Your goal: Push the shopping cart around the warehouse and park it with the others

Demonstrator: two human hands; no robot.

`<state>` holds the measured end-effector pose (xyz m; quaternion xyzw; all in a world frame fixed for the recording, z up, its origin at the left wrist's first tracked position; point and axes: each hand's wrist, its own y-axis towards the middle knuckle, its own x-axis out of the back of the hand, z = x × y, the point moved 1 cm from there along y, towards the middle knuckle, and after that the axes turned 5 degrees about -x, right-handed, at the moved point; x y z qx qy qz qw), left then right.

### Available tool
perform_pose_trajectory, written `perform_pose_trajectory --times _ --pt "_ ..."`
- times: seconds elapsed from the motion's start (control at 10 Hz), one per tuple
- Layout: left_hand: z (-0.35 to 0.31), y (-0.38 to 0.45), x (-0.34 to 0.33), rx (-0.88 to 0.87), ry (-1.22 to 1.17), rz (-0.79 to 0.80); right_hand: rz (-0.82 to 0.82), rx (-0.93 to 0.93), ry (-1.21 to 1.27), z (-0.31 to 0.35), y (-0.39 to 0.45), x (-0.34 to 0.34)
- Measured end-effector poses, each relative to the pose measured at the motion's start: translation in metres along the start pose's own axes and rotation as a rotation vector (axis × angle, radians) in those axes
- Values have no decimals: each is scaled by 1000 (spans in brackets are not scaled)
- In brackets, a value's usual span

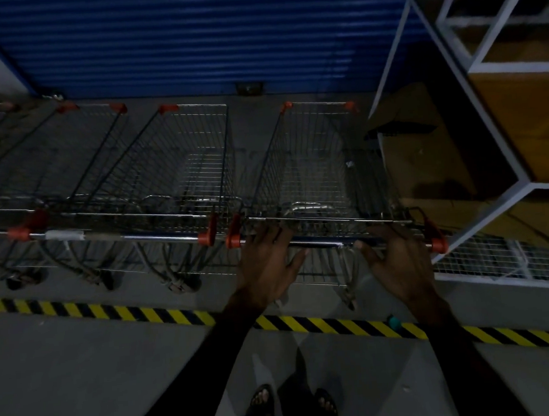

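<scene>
My wire shopping cart (309, 173) with orange corner caps stands nose-in toward the blue shutter, at the right end of a row. Its handle bar (327, 240) runs across in front of me. My left hand (265, 262) lies over the bar's left part, fingers curled over the top and thumb stretched out below. My right hand (398, 259) holds the bar's right part the same way. Right beside it on the left stands a parked cart (186, 168), their handles nearly end to end, and more parked carts (68, 157) continue leftward.
A blue roller shutter (189, 35) closes off the far side. A white-framed shelf rack (488, 128) with cardboard boxes leans close on the cart's right. Yellow-black hazard tape (144, 312) crosses the grey floor under my arms, with a small teal object (394, 322) on it. My sandalled feet (293, 404) show below.
</scene>
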<state>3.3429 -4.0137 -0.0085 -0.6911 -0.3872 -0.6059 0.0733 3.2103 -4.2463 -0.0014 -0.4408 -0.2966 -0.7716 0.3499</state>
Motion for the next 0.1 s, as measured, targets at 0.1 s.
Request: perform_pose_trajectory --times 0.1 --pt "-2 -6 1 -2 -58 -45 -8 20 38 0 2 -2"
